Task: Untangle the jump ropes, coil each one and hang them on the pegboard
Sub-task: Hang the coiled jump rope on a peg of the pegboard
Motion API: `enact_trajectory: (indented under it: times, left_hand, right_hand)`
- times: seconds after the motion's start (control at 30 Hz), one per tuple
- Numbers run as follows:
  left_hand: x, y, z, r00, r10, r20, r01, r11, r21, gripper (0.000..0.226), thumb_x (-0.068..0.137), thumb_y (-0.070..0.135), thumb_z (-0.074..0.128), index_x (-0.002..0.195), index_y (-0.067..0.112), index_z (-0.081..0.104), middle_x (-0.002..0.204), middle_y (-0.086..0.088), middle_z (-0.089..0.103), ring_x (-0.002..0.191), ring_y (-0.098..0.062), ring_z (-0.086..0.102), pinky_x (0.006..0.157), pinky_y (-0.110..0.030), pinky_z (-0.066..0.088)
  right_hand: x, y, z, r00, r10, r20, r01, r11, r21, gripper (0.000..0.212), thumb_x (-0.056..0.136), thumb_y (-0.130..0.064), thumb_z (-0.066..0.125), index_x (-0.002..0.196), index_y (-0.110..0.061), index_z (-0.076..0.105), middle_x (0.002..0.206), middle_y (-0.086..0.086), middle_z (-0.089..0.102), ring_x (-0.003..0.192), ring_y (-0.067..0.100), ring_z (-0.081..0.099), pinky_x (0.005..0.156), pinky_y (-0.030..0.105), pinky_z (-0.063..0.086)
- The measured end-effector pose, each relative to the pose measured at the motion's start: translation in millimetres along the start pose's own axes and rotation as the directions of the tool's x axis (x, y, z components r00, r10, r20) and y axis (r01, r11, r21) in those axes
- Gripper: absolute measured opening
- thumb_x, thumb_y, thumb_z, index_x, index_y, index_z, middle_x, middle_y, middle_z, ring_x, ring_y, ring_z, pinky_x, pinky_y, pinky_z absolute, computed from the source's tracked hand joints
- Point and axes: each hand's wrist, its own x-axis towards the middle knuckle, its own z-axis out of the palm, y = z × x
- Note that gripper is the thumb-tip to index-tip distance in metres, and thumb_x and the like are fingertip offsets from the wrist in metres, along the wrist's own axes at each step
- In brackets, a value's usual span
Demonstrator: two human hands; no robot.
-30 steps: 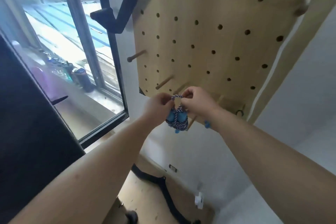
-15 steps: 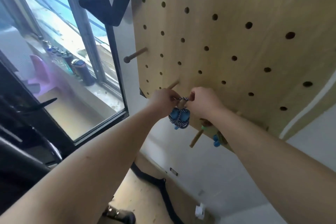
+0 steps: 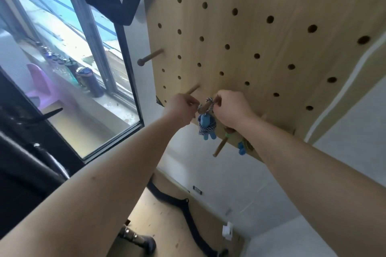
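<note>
Cord that a moment ago was stretched between the two hands in front of the pegboard now sits looped over a wooden peg, the coiled jump rope and its blue handles dangling just beneath. The right hand pinches the cord at the peg with curled fingers; the left hand is curled just beside it, though whether it grips anything I cannot tell. This coil looks as good as hung, with only the letting go left.

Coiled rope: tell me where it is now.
Head view, centre: the rope hangs on a peg low on the pegboard, its loop pinched by left hand and right hand.
</note>
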Motion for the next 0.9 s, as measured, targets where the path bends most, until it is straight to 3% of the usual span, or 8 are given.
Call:
enact_trajectory:
  times: [0.1,0.2,0.27,0.43,0.53,0.6,0.8,0.9]
  left_hand:
    - [-36.2,-16.4,-8.1,1.0,-0.023,-0.014,0.023,1.0,-0.001,0.019,0.093,0.019,0.056,0.1,0.022,0.074,0.088,0.001,0.073,0.077,-0.021,0.074,0.066,-0.042,0.064]
    - [-80.4,-30.5,-17.2,1.0,-0.017,-0.003,0.017,1.0,0.0,0.017,0.09,0.023,0.055,0.089,0.033,0.069,0.093,0.001,0.072,0.081,-0.023,0.072,0.076,-0.043,0.063]
    - [-113.1,-38.5,-22.3,1.0,-0.019,0.011,0.019,1.0,0.005,0.017,0.087,0.025,0.055,0.093,0.035,0.068,0.092,0.001,0.072,0.079,-0.022,0.069,0.08,-0.042,0.062]
    - [-209.6,-53.5,-28.8,0.998,0.025,0.05,-0.027,0.998,0.054,0.028,0.085,0.024,0.056,0.108,0.033,0.069,0.097,0.003,0.071,0.077,-0.019,0.066,0.071,-0.034,0.061]
    - [-277.3,-62.2,-27.6,0.994,0.069,0.089,-0.078,0.992,0.096,0.032,0.089,0.021,0.056,0.118,0.029,0.067,0.102,0.005,0.066,0.076,-0.014,0.061,0.055,-0.021,0.046]
    - [-321.6,-69.8,-25.5,0.988,0.088,0.128,-0.101,0.99,0.101,0.033,0.091,0.019,0.056,0.121,0.027,0.065,0.104,0.004,0.065,0.077,-0.012,0.059,0.053,-0.016,0.038]
    - [-422.3,-94.9,-19.6,0.972,0.125,0.201,-0.14,0.988,0.062,0.033,0.092,0.027,0.056,0.124,0.034,0.062,0.104,0.012,0.067,0.073,-0.005,0.063,0.057,-0.016,0.042]
    - [-468.0,-102.3,-10.7,0.962,0.128,0.24,-0.142,0.989,0.044,0.032,0.093,0.028,0.058,0.125,0.035,0.06,0.103,0.015,0.067,0.071,-0.008,0.063,0.053,-0.016,0.046]
  right_hand:
    - [-31.6,-9.0,-2.3,0.999,-0.047,-0.005,0.048,0.998,0.028,0.02,0.098,-0.018,0.056,0.115,-0.016,0.067,0.109,0.003,0.069,0.092,0.018,0.068,0.074,0.031,0.061]
    - [-72.5,-23.1,-4.1,0.995,-0.097,-0.035,0.098,0.994,0.04,0.023,0.097,-0.017,0.053,0.115,-0.014,0.067,0.11,0.005,0.071,0.096,0.021,0.068,0.081,0.034,0.06]
    - [-104.5,-34.0,-2.9,0.994,-0.107,-0.016,0.107,0.993,0.044,0.025,0.095,-0.017,0.053,0.115,-0.014,0.067,0.11,0.005,0.072,0.098,0.022,0.068,0.085,0.039,0.06]
    - [-203.8,-54.7,9.0,0.997,-0.077,0.031,0.075,0.996,0.051,0.028,0.095,-0.023,0.055,0.12,-0.017,0.067,0.114,0.002,0.072,0.103,0.02,0.067,0.092,0.039,0.057]
    - [-276.9,-61.8,15.6,0.999,-0.031,0.036,0.028,0.997,0.07,0.03,0.093,-0.022,0.057,0.12,-0.016,0.068,0.113,0.001,0.072,0.102,0.019,0.066,0.088,0.027,0.05]
    - [-324.7,-64.0,20.0,0.999,0.003,0.041,-0.007,0.997,0.081,0.031,0.092,-0.023,0.057,0.12,-0.016,0.069,0.112,0.002,0.073,0.103,0.02,0.066,0.087,0.027,0.05]
    - [-438.4,-53.4,22.4,0.992,0.093,0.084,-0.104,0.985,0.136,0.029,0.094,-0.024,0.057,0.12,-0.016,0.067,0.1,-0.001,0.068,0.094,0.019,0.064,0.079,0.027,0.048]
    - [-487.1,-38.2,20.5,0.983,0.131,0.131,-0.15,0.977,0.152,0.03,0.095,-0.022,0.054,0.123,-0.016,0.065,0.107,0.0,0.066,0.096,0.017,0.062,0.08,0.025,0.047]
